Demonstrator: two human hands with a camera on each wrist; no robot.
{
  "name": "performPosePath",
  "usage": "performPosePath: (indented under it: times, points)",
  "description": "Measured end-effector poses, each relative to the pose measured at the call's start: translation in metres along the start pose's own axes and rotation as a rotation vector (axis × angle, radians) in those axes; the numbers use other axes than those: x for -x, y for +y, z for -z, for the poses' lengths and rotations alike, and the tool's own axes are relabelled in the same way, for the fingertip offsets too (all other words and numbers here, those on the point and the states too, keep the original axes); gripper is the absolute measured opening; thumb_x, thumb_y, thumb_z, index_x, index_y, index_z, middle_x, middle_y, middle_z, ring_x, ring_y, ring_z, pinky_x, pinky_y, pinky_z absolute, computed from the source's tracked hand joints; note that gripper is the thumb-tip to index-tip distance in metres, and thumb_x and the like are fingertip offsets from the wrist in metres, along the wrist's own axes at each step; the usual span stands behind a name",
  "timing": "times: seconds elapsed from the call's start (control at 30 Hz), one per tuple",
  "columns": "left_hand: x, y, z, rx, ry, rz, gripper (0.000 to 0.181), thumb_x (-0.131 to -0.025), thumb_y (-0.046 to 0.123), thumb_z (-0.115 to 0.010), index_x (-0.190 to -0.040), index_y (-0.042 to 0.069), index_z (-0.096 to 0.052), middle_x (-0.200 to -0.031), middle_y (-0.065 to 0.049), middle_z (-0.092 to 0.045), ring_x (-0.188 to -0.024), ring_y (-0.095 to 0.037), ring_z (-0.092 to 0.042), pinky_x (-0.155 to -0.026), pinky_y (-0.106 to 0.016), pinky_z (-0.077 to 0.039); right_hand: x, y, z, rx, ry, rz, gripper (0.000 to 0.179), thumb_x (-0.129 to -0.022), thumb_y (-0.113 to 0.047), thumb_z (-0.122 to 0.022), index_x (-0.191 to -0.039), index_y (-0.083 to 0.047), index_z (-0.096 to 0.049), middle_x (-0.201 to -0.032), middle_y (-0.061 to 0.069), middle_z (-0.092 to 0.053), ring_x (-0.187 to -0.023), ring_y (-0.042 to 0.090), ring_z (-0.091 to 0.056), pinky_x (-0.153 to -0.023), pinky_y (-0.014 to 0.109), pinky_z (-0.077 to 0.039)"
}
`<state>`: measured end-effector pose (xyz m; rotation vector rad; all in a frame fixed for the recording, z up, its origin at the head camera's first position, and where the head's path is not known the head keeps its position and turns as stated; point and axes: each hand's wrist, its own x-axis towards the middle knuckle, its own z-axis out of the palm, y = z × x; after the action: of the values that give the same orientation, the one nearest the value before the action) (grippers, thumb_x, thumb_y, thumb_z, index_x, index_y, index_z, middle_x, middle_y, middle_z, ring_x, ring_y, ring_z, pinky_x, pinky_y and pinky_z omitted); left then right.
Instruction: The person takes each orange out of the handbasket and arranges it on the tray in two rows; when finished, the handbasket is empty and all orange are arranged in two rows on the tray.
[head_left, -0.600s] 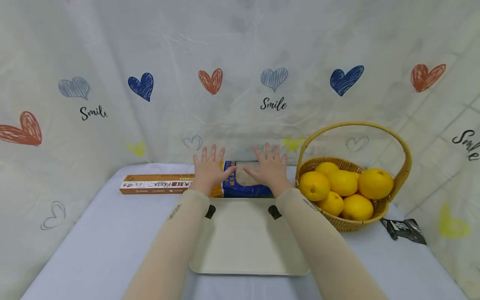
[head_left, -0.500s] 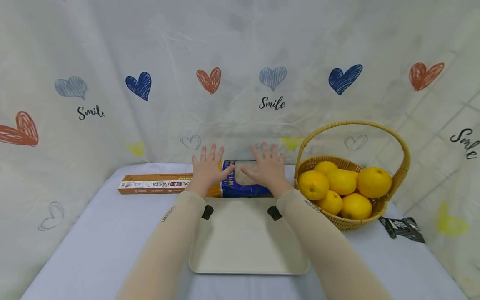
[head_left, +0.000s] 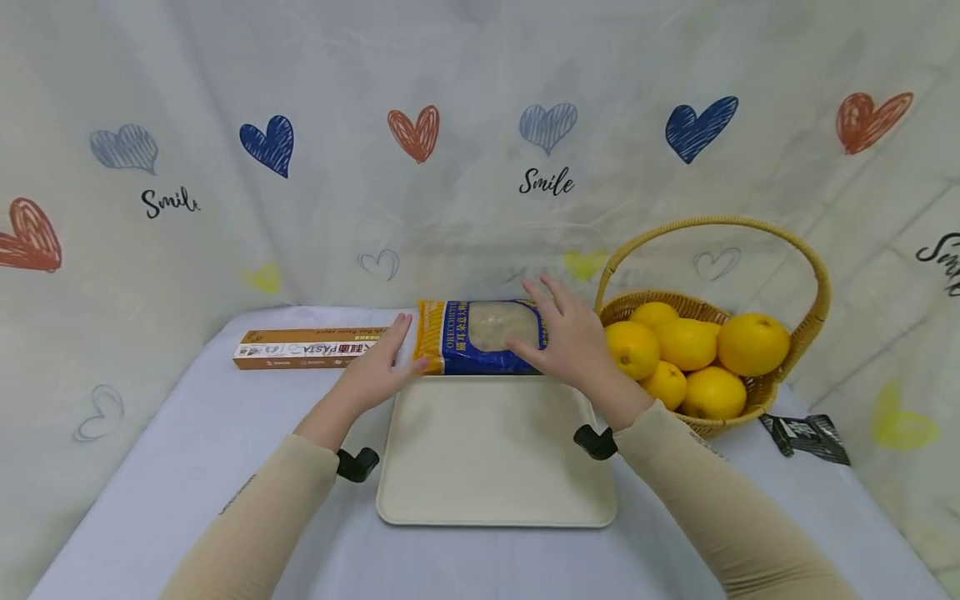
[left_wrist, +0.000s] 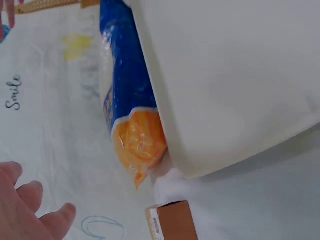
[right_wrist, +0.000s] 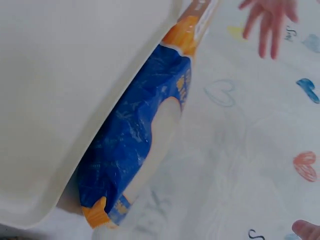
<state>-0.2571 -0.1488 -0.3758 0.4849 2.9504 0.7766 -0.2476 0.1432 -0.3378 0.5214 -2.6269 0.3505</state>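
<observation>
A blue and orange bag of orecchiette pasta (head_left: pixel 491 329) lies behind a cream tray (head_left: pixel 495 450). My left hand (head_left: pixel 372 367) hovers at the bag's left end, fingers extended and holding nothing; in the head view it overlaps the end of a pasta box (head_left: pixel 303 350). Over the bag's right end is my right hand (head_left: pixel 573 342), its fingers spread and slightly bent, with nothing in them. In the left wrist view the bag (left_wrist: pixel 131 95) shows whole beside the tray's edge, apart from the left fingertips (left_wrist: pixel 62 215). The right wrist view shows the bag (right_wrist: pixel 137 130) untouched too.
A wicker basket (head_left: pixel 813 325) with a tall handle, full of yellow-orange fruit (head_left: pixel 686 365), stands right of the tray. Near it lies a small black packet (head_left: pixel 806 437). A white curtain with printed hearts (head_left: pixel 415 133) hangs behind the table.
Both hands have drawn apart and back, the left one leftward and the right one rightward, uncovering more of the bag. The head view has tilted slightly, so the scene sits higher.
</observation>
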Motion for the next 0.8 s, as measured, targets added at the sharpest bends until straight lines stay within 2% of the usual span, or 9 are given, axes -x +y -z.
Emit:
performPosePath:
  times: [0.17, 0.3, 0.53, 0.67, 0.8]
  points:
    - [0.028, -0.002, -0.003, 0.147, -0.038, 0.028, 0.090, -0.079, 0.067, -0.047, -0.147, 0.027, -0.002, -0.154, 0.001, -0.004, -0.138, -0.028, -0.022, -0.108, -0.052, -0.024, 0.015, 0.008, 0.014, 0.000, 0.075, 0.032, 0.083, -0.074, -0.051, -0.067, -0.141, -0.019, -0.030, -0.143, 0.014, -0.034, -0.122, 0.039, -0.042, -0.094, 0.057, -0.038]
    - [0.049, -0.003, -0.005, 0.209, -0.078, 0.046, 0.089, -0.080, 0.060, -0.053, -0.147, 0.027, -0.004, -0.155, -0.001, -0.005, -0.140, -0.031, -0.016, -0.108, -0.057, -0.019, 0.023, 0.016, 0.024, -0.036, 0.118, 0.010, 0.084, -0.071, -0.045, -0.071, -0.140, -0.016, -0.033, -0.141, 0.016, -0.036, -0.122, 0.040, -0.040, -0.096, 0.057, -0.035]
    - [0.066, -0.012, -0.027, 0.283, -0.184, 0.122, 0.090, -0.079, 0.050, -0.061, -0.147, 0.023, -0.009, -0.155, -0.004, 0.001, -0.141, -0.032, -0.005, -0.108, -0.060, -0.015, 0.041, 0.041, 0.035, -0.073, 0.156, -0.095, 0.082, -0.073, -0.040, -0.070, -0.141, -0.013, -0.032, -0.140, 0.017, -0.037, -0.124, 0.039, -0.037, -0.096, 0.058, -0.036]
    - [0.076, -0.018, -0.041, 0.309, -0.194, 0.162, 0.092, -0.078, 0.045, -0.065, -0.147, 0.019, -0.011, -0.154, -0.008, -0.002, -0.141, -0.033, -0.007, -0.108, -0.059, -0.015, 0.052, 0.052, 0.033, -0.081, 0.171, -0.141, 0.081, -0.073, -0.041, -0.070, -0.140, -0.012, -0.034, -0.139, 0.017, -0.038, -0.124, 0.038, -0.037, -0.097, 0.057, -0.035]
    - [0.088, -0.021, -0.050, 0.299, -0.190, 0.200, 0.095, -0.075, 0.044, -0.068, -0.147, 0.013, -0.013, -0.153, -0.012, -0.012, -0.139, -0.033, -0.014, -0.109, -0.055, -0.018, 0.061, 0.062, 0.030, -0.099, 0.157, -0.185, 0.082, -0.073, -0.043, -0.070, -0.140, -0.012, -0.033, -0.139, 0.018, -0.037, -0.123, 0.040, -0.036, -0.098, 0.058, -0.031]
